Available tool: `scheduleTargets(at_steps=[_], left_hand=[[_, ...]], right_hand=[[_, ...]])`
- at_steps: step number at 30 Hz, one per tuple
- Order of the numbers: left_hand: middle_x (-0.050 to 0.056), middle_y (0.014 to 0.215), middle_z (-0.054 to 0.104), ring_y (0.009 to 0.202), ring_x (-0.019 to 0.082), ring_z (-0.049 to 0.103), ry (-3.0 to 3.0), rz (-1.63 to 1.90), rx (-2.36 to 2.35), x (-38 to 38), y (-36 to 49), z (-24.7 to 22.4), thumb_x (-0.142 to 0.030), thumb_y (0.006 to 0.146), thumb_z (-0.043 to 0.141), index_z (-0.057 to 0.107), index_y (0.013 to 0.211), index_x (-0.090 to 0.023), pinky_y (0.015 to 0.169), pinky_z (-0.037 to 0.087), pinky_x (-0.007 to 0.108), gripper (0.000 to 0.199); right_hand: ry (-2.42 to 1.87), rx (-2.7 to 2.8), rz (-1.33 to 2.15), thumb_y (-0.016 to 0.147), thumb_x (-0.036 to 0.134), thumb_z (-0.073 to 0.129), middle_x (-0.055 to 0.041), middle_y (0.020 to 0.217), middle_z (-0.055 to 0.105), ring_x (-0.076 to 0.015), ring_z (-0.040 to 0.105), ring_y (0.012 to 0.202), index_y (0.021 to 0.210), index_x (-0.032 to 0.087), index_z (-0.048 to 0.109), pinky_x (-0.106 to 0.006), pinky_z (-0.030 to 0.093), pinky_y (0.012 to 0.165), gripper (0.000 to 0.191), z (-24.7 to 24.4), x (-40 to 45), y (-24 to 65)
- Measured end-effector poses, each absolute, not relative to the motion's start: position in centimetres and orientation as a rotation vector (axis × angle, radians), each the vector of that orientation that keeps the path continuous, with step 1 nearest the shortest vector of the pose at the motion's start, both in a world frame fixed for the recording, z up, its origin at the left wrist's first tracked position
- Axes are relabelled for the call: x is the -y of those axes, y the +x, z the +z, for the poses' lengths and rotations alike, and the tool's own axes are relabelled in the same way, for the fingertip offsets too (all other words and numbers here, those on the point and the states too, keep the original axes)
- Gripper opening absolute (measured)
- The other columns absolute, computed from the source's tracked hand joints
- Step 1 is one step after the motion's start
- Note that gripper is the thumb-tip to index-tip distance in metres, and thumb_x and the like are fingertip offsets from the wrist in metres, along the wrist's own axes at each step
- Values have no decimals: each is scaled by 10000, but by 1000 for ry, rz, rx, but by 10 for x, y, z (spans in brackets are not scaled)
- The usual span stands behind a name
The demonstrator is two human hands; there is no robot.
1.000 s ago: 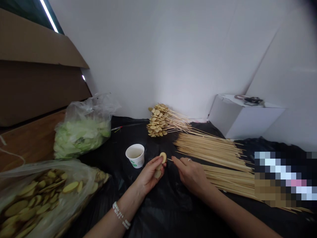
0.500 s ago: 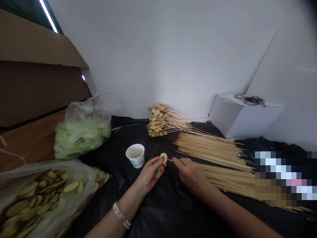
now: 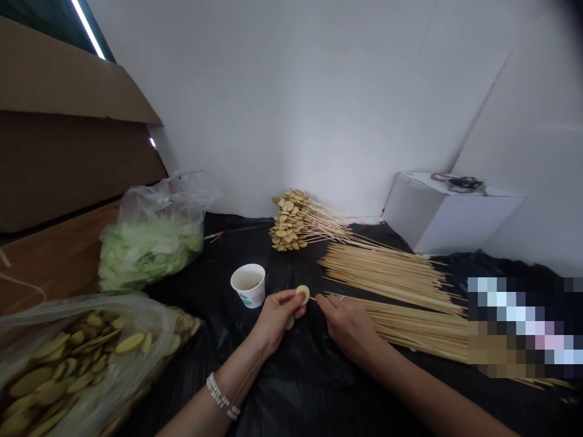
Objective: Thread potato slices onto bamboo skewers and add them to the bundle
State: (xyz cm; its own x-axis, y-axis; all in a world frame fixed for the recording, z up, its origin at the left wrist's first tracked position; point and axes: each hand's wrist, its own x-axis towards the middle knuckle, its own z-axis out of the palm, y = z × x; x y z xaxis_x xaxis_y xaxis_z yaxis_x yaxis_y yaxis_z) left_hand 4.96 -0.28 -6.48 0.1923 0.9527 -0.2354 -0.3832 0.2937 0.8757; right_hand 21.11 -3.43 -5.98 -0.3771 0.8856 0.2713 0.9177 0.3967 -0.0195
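Note:
Between thumb and fingers, my left hand [image 3: 279,315] pinches a round pale slice [image 3: 302,294]; part of another slice [image 3: 289,323] shows beneath its fingers. My right hand [image 3: 347,321] grips a thin wooden skewer [image 3: 313,298], whose front end points at the held slice. Whether the tip has entered the slice cannot be made out. A paper cup [image 3: 248,285] stands just left of my left hand. Loose skewers [image 3: 387,273] lie in two bundles beyond and right of my right hand. Skewers bearing slices [image 3: 291,221] are piled at the back.
At the lower left lies an open plastic bag of slices [image 3: 68,370]. Behind it is a clear bag with pale green leaves [image 3: 150,246]. A white box [image 3: 455,215] stands at the back right, and a red pen [image 3: 214,235] lies behind the cup.
The held slice and my left fingers have shifted slightly down and to the right. My right hand is slightly lower, still gripping the skewer.

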Motion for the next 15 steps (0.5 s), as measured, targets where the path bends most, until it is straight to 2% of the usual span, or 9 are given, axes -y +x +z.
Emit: scheduleTargets(at_steps=[3, 8, 11, 15], left_hand=[[36, 644, 652, 535, 64, 561, 743, 1089, -933, 3, 50, -66, -281, 566, 825, 722, 773, -114, 511, 451, 146, 285], [50, 715, 674, 562, 60, 581, 645, 1142, -899, 0, 51, -68, -243, 595, 814, 712, 801, -108, 523, 467, 128, 267], [33, 690, 666, 542, 45, 567, 592, 1199, -881, -3, 49, -69, -192, 605, 808, 702, 774, -109, 519, 464, 110, 216], [24, 614, 636, 492, 34, 537, 552, 1191, -871, -4, 47, -69, -150, 660, 769, 685, 720, -98, 482, 448, 96, 115]], right_hand=[[-1575, 2413, -191, 843, 73, 464, -41, 848, 648, -155, 603, 755, 1054, 182, 589, -250, 380, 617, 268, -62, 32, 212], [-1471, 2330, -266, 915, 134, 411, -53, 852, 646, -148, 596, 740, 1178, 150, 524, -250, 381, 624, 287, -69, 29, 213], [-1448, 2264, -265, 946, 181, 375, -41, 805, 627, -148, 577, 713, 1036, 158, 567, -254, 359, 608, 214, -71, 27, 213], [-1424, 2252, -299, 927, 144, 384, -24, 744, 580, -145, 522, 662, 818, 181, 555, -260, 314, 579, 206, -70, 28, 212]])
